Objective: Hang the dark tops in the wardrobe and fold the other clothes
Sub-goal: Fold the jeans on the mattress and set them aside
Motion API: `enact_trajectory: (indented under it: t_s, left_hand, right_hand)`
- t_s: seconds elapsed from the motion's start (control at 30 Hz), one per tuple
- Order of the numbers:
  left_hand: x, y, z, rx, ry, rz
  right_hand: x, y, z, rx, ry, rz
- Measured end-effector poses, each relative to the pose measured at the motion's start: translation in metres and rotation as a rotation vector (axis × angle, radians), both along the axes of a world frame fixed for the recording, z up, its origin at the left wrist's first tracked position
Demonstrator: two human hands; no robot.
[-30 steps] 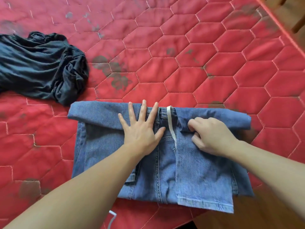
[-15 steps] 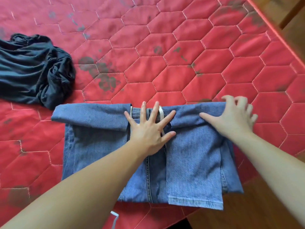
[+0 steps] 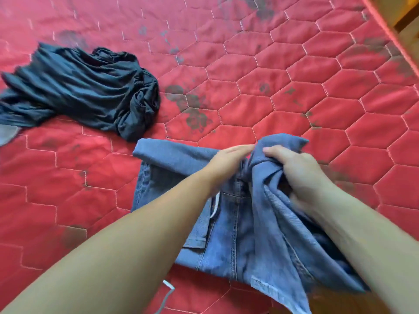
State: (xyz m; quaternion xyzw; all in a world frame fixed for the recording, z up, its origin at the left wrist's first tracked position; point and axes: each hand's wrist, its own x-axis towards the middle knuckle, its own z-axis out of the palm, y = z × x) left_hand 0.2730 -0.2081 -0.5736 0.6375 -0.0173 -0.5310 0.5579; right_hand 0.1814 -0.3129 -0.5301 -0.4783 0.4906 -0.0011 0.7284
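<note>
A pair of blue jeans [image 3: 235,241] lies partly folded on the red quilted mattress [image 3: 294,87], near its front edge. My right hand [image 3: 297,171] grips the jeans' right side and lifts it toward the middle, so the cloth bunches and stands up. My left hand [image 3: 229,160] rests flat on the centre of the jeans near the top fold, fingers straight. A crumpled dark top [image 3: 86,91] lies on the mattress to the far left, apart from both hands.
The mattress's right edge [image 3: 385,26] runs diagonally at the top right, with wooden floor or furniture beyond it. A white cord [image 3: 167,291] lies by the jeans' lower edge. A bit of grey cloth [image 3: 8,134] shows at the left border.
My right hand went from pressing flat on the jeans' right side to gripping and lifting that side inward. My left hand stays on the centre. The view has shifted left.
</note>
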Motion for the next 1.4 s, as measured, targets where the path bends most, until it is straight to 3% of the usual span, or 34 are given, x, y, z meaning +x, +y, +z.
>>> enact_trajectory:
  t_s: [0.07, 0.13, 0.23, 0.4, 0.57, 0.77, 0.83, 0.9, 0.97, 1.0, 1.07, 1.13, 1.23, 1.3, 1.4]
  left_hand:
    - [0.016, 0.022, 0.003, -0.009, 0.212, 0.168]
    - [0.036, 0.047, -0.002, 0.045, 0.266, 0.272]
    - [0.065, 0.090, -0.014, 0.046, 0.210, 0.358]
    - [0.079, 0.148, -0.020, 0.014, 0.191, 0.282]
    - [0.086, 0.166, -0.021, -0.160, 0.225, 0.245]
    - [0.089, 0.174, -0.031, -0.058, 0.138, 0.363]
    - [0.090, 0.175, -0.033, -0.021, 0.125, 0.469]
    - [0.091, 0.175, -0.034, -0.033, 0.144, 0.516]
    - [0.094, 0.176, -0.034, -0.033, 0.133, 0.530]
    - [0.094, 0.177, -0.036, -0.019, 0.121, 0.541]
    - [0.093, 0.181, -0.038, 0.005, 0.120, 0.598]
    - [0.092, 0.188, -0.039, -0.016, 0.160, 0.641]
    - [0.091, 0.201, -0.039, -0.081, 0.208, 0.678]
    - [0.091, 0.202, -0.042, 0.007, 0.115, 0.670]
    - [0.093, 0.197, -0.051, 0.224, -0.174, 0.632]
  right_hand:
    - [0.036, 0.042, 0.000, -0.015, -0.045, 0.049]
    - [0.065, 0.075, -0.008, -0.013, -0.009, 0.100]
    - [0.096, 0.110, -0.027, 0.004, 0.049, 0.104]
    - [0.130, 0.152, -0.049, 0.099, 0.080, 0.145]
    - [0.149, 0.162, -0.052, 0.137, 0.046, 0.180]
    - [0.141, 0.139, -0.046, 0.292, -0.005, 0.417]
    - [0.129, 0.120, -0.046, -0.040, -0.057, 0.452]
    - [0.116, 0.103, -0.047, -0.637, -0.058, 0.423]
    - [0.106, 0.092, -0.051, -1.001, 0.076, 0.473]
    - [0.103, 0.088, -0.055, -1.024, 0.198, 0.531]
    - [0.096, 0.084, -0.058, -0.872, 0.372, 0.622]
    - [0.089, 0.083, -0.063, -0.739, 0.327, 0.594]
    - [0.091, 0.084, -0.071, -0.812, 0.240, 0.606]
    - [0.097, 0.089, -0.078, -0.851, 0.254, 0.674]
    - [0.105, 0.091, -0.087, -0.912, 0.296, 0.671]
